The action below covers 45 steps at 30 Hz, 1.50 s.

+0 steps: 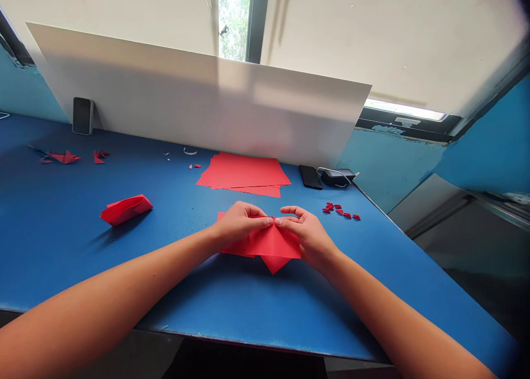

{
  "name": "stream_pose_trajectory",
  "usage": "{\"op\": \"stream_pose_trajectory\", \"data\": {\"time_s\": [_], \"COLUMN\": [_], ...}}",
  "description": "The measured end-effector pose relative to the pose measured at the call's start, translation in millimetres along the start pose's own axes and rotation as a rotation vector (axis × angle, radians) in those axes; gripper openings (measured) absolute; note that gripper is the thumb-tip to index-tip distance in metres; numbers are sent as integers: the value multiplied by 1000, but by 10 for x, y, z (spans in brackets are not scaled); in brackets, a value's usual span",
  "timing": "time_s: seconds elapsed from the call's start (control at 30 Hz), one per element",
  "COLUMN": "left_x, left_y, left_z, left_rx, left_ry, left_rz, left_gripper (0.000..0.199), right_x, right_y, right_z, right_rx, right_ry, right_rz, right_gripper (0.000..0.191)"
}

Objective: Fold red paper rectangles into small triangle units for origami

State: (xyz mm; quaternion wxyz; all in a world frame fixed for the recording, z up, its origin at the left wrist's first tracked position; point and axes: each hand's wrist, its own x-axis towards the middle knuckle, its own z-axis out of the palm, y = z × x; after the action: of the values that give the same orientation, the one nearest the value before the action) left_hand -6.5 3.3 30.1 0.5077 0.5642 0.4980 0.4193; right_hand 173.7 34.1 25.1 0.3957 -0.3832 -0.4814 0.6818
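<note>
My left hand [240, 224] and my right hand [304, 236] meet at the middle of the table, with their fingertips pinching the top edge of a folded sheet of red paper [271, 245]. A pointed corner of the sheet hangs below the fold, towards me. Part of the paper is hidden under my hands. Beyond them lies a stack of flat red paper sheets [244, 175]. To the left sits a folded red paper piece [126, 209], and to the right lie several small red paper bits [337, 211].
The blue table [174, 291] ends in a near edge and a right edge. A white board [186, 97] stands along the back, with an upright phone [83, 116] against it. A flat phone [310, 176], a black charger [337, 176] and red scraps [64, 157] lie on the table.
</note>
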Motion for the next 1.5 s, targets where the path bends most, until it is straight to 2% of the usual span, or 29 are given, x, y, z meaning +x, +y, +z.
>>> {"op": "stream_pose_trajectory", "data": {"time_s": [0.17,0.33,0.77,1.0,1.23,1.5], "left_x": [-5,1,43,52,6,-1], "left_y": [-10,-10,-55,-77,-33,-50], "left_z": [-3,-21,-9,-35,9,53], "left_rx": [-74,-52,-80,-94,-246,-278], "left_ry": [-41,-28,35,58,-85,-10], "left_rz": [-110,-79,3,23,-67,-54], "left_gripper": [32,30,32,35,40,35], "right_x": [2,-14,24,14,16,-5], "right_y": [-25,-45,3,-35,-22,-39], "right_z": [-33,-40,-11,-26,-26,34], "right_rx": [-10,-59,17,24,73,77], "right_ry": [-21,-46,83,-15,-35,73], "right_rz": [-41,-12,-66,8,-135,-151], "right_gripper": [49,50,49,57,44,49]}}
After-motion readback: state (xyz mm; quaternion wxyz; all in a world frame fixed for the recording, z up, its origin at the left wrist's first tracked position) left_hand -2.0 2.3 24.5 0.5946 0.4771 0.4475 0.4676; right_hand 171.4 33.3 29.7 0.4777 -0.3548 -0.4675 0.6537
